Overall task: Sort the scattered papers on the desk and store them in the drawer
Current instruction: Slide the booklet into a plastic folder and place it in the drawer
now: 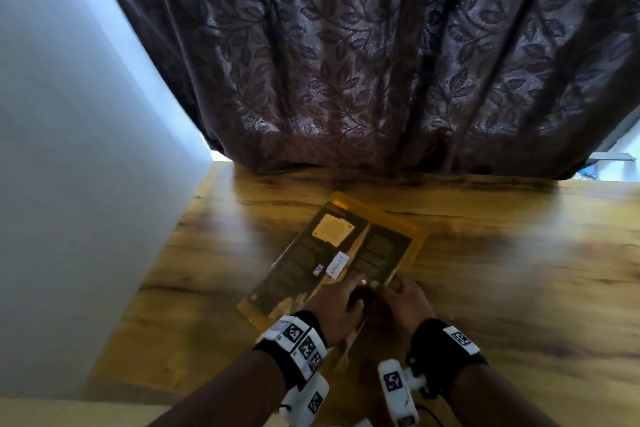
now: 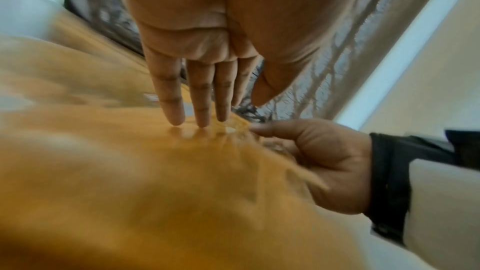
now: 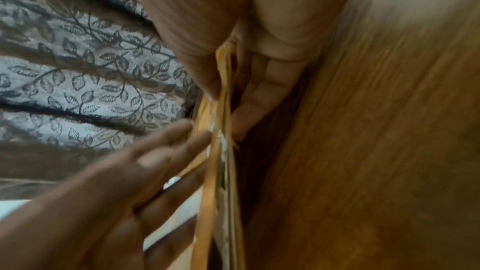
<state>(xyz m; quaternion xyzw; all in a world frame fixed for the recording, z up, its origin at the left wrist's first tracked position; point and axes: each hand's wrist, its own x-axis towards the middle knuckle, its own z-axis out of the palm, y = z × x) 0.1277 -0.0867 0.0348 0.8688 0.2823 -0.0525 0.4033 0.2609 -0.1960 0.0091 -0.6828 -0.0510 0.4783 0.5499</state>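
A yellow see-through folder (image 1: 332,253) with dark printed papers and a small white label inside lies on the wooden desk (image 1: 502,270), its near right edge lifted. My left hand (image 1: 341,302) rests on top of it, with straight fingers (image 2: 197,100) pressing the cover (image 2: 130,161). My right hand (image 1: 401,302) pinches the folder's right edge (image 3: 221,171), thumb (image 3: 202,69) on top and fingers (image 3: 254,100) underneath. The wrist views are blurred. No drawer shows in any view.
A dark leaf-patterned curtain (image 1: 381,62) hangs along the desk's far edge. A pale wall (image 1: 69,184) bounds the desk on the left. Bare wood stretches to the right of the folder.
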